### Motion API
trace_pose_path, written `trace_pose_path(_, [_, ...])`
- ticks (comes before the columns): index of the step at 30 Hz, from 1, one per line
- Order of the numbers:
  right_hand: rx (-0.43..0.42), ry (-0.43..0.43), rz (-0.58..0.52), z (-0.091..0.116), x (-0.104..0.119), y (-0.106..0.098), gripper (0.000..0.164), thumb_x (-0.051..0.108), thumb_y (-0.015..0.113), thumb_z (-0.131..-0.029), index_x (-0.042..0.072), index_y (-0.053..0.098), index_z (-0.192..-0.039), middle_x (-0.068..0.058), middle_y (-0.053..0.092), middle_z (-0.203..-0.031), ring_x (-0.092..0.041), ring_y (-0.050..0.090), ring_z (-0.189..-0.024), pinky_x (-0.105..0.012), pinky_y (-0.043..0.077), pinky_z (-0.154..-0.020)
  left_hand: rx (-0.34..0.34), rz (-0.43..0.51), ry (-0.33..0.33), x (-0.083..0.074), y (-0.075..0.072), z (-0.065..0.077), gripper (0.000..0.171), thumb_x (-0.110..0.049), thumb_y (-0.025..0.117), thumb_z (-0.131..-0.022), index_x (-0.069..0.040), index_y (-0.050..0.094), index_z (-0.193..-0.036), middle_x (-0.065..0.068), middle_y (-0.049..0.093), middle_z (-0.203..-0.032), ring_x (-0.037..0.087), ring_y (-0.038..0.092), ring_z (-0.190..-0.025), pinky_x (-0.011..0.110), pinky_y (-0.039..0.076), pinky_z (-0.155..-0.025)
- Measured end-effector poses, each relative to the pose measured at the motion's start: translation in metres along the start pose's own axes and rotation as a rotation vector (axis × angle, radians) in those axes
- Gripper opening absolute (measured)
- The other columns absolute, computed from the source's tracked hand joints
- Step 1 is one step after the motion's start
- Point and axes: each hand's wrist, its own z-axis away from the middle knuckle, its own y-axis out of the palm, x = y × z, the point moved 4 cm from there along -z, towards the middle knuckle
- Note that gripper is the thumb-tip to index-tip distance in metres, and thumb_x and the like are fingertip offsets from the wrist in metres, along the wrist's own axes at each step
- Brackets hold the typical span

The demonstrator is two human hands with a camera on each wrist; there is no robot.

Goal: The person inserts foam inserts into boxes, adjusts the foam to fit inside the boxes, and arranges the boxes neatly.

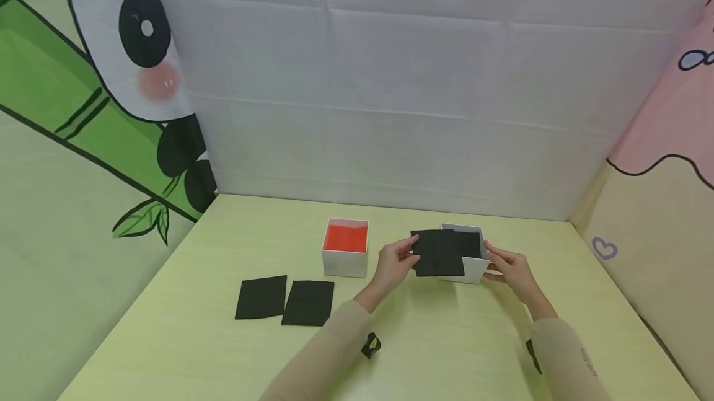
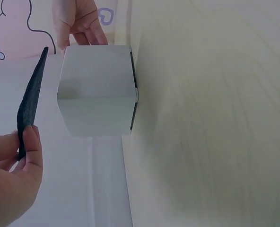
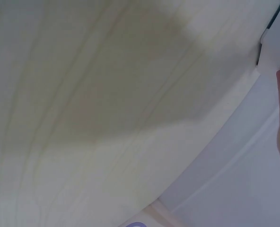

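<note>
My left hand (image 1: 395, 264) pinches a black cloth-like square (image 1: 437, 253) between thumb and fingers. In the head view, this square covers the left part of a white open-topped box (image 1: 475, 270). Something black (image 1: 468, 243) also shows within that box's opening. The left wrist view has the square (image 2: 31, 101) nearly edge-on, apart from the white box (image 2: 100, 75). Against the box's right side rest the extended fingers of my right hand (image 1: 514, 271); they show at the edge of the right wrist view too, touching the white wall (image 3: 276, 49).
Left of the white box stands a second white box (image 1: 344, 263) with a red sheet (image 1: 346, 238) in it. Two more black squares, one (image 1: 261, 297) beside the other (image 1: 308, 303), lie flat on the pale yellow table (image 1: 184, 351). A white cloth backdrop (image 1: 413, 110) rises behind.
</note>
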Motion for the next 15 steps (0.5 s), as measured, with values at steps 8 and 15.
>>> trace_pose_path(8, [-0.001, 0.009, 0.016, 0.0, 0.001, 0.001, 0.046, 0.013, 0.049, -0.093, -0.01, 0.032, -0.129, -0.01, 0.051, -0.117, -0.008, 0.061, -0.077, -0.032, 0.05, -0.068, -0.019, -0.044, -0.021, 0.003, 0.011, -0.018, 0.042, 0.005, 0.06, -0.081, -0.001, 0.054, -0.122, 0.012, 0.062, -0.1, 0.009, 0.057, -0.069, 0.023, 0.049, -0.061])
trace_pose_path(15, [0.004, 0.006, 0.025, -0.002, -0.002, 0.001, 0.043, 0.012, 0.046, -0.094, -0.009, 0.032, -0.13, -0.02, 0.043, -0.125, -0.007, 0.06, -0.077, -0.035, 0.049, -0.071, -0.016, -0.133, -0.026, -0.003, 0.025, -0.034, 0.04, 0.004, 0.06, -0.082, -0.002, 0.054, -0.121, 0.01, 0.062, -0.097, 0.008, 0.056, -0.071, 0.019, 0.046, -0.057])
